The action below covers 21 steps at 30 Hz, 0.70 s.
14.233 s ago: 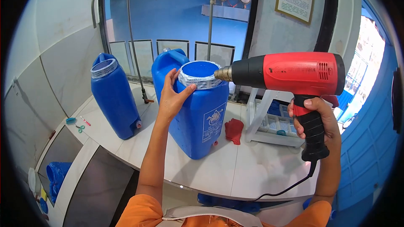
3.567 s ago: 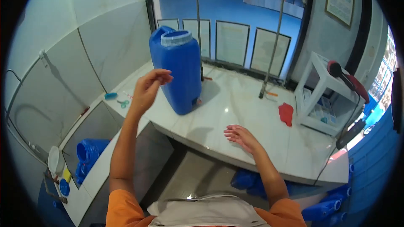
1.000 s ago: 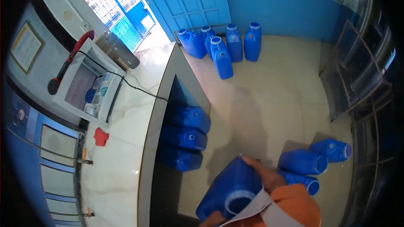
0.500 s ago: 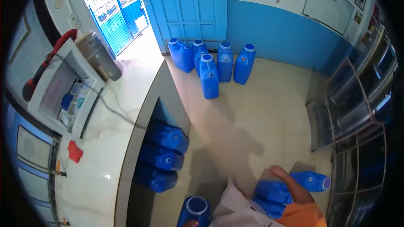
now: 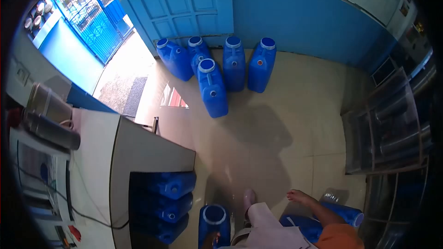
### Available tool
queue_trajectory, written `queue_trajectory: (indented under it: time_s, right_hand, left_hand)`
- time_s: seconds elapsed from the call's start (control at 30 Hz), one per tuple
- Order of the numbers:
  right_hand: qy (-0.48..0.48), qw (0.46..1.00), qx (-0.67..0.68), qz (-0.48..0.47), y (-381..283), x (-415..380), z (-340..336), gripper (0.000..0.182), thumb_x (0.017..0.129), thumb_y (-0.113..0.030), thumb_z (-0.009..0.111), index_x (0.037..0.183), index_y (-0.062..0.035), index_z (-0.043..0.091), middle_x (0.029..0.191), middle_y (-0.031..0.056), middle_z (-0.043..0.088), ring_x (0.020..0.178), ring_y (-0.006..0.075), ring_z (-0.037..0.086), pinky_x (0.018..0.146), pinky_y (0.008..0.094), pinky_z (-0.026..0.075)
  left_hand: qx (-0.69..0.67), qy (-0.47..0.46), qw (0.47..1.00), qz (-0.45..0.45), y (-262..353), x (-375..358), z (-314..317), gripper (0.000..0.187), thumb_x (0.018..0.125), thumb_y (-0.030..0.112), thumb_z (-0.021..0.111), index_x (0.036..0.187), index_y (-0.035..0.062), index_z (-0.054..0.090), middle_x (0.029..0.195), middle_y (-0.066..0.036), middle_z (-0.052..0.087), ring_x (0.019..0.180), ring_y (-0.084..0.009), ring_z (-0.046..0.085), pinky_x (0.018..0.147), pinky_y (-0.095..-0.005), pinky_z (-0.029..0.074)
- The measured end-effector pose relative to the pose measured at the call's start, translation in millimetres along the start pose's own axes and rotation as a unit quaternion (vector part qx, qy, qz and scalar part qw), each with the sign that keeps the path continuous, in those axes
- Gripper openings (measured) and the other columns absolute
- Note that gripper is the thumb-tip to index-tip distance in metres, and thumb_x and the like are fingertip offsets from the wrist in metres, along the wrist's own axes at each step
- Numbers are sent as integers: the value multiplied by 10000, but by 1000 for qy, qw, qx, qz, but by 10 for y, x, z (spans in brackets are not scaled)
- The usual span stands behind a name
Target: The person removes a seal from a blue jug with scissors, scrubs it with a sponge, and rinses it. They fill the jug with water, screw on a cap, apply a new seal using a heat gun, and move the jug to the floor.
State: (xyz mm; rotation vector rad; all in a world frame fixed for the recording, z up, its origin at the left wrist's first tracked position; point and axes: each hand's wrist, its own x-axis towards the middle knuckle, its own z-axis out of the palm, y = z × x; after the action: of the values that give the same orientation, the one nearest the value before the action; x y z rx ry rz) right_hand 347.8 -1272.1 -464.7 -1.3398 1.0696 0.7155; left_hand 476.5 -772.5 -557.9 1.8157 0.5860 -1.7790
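At the bottom edge, my left hand point(image 5: 213, 239) is wrapped round the handle of an upright blue water jug point(image 5: 215, 214) with a white-ringed cap. The frame cuts off the rest of that jug. My right arm reaches out to the right, and my right hand point(image 5: 299, 197) is empty in the air with its fingers loosely apart. Below that arm, more blue jugs point(image 5: 339, 213) lie on the floor, partly hidden by the forearm and orange sleeve.
Several blue jugs point(image 5: 212, 94) stand by the blue door point(image 5: 184, 4). More jugs point(image 5: 173, 186) lie in the opening under the white counter point(image 5: 94, 143). A metal-framed rack point(image 5: 385, 124) with a clear cover stands at right. The doorway at left leads to a blue gate point(image 5: 94, 27).
My view has moved forward and turned, so the counter and doorway appear shifted. The jug at my left hand has come along with me. My right hand's fingers have loosened from a fist.
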Motion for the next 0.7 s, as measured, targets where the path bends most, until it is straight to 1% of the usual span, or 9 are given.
queue_trajectory:
  time_s: [0.13, 0.2, 0.3, 0.33, 0.37, 0.43, 0.5, 0.57, 0.7]
  right_hand:
    - [73, 980, 170, -70, 599, 138, -791, 224, 879, -236, 539, 1037, -79, 564, 904, 29, 598, 817, 132, 583, 720, 274, 470]
    - [116, 993, 18, -1, 817, -95, -1205, 207, 925, -204, 452, 1058, -83, 555, 959, 36, 606, 844, 160, 599, 730, 319, 495]
    - [241, 958, 109, 115, 784, -635, -1438, 229, 876, -253, 524, 1024, -82, 559, 915, 58, 606, 805, 172, 606, 699, 331, 499]
    - [247, 947, 154, 133, 1028, -732, -1431, 248, 848, -272, 561, 1013, -87, 564, 891, 58, 604, 797, 167, 601, 694, 332, 495]
    - [252, 946, 153, 138, 1138, -794, -1422, 248, 848, -272, 561, 1013, -87, 564, 891, 58, 604, 797, 167, 601, 694, 332, 495]
    - [256, 933, 206, 146, 1272, -905, -1417, 281, 852, -276, 556, 1056, -83, 542, 904, 67, 606, 802, 189, 608, 704, 338, 499]
    - [240, 933, 224, 148, 1306, -885, -1299, 297, 854, -282, 557, 1073, -84, 533, 906, 69, 605, 806, 193, 609, 706, 340, 500]
    - [224, 930, 248, 155, 1355, -959, -1099, 314, 856, -289, 558, 1091, -84, 523, 908, 71, 605, 810, 196, 611, 707, 342, 501]
    - [161, 933, 302, 108, 1357, -742, -871, 269, 837, -205, 598, 1065, -81, 529, 908, 80, 605, 765, 194, 615, 664, 320, 512]
  left_hand:
    - [91, -2, 979, 185, 1636, 684, -2, 210, 720, 258, 592, 718, 55, 647, 537, -81, 574, 504, -202, 558, 548, -370, 461]
    - [219, 28, 938, 268, 2450, 1101, 2, 157, 742, 237, 579, 730, 100, 654, 557, -81, 598, 544, -206, 601, 539, -384, 485]
    - [237, 117, 809, 525, 3712, 1889, 48, 174, 723, 280, 607, 665, 116, 617, 604, -101, 635, 564, -259, 626, 490, -390, 488]
    - [334, 155, 815, 448, 4199, 2113, 37, 221, 681, 292, 615, 712, 73, 632, 613, -121, 630, 574, -294, 626, 539, -425, 499]
    - [115, 164, 916, 347, 4670, 1869, 77, 305, 667, 263, 597, 827, 7, 635, 685, -162, 636, 679, -324, 644, 646, -456, 503]
    - [146, 133, 890, 411, 5454, 1287, 0, 551, 663, 226, 609, 1133, -35, 489, 1071, -280, 574, 1035, -376, 567, 857, -434, 453]
    - [315, 227, 826, 409, 5935, 1111, -28, 660, 672, 215, 625, 1232, -32, 378, 1154, -285, 528, 1076, -431, 515, 893, -453, 425]
    - [166, 177, 853, 463, 6149, 1084, -76, 643, 716, 183, 603, 1265, -18, 335, 1144, -275, 528, 1030, -455, 514, 869, -473, 429]
    - [203, 207, 797, 530, 5703, 449, -155, 573, 763, 143, 560, 1271, 3, 334, 976, -253, 592, 913, -432, 568, 800, -473, 454]
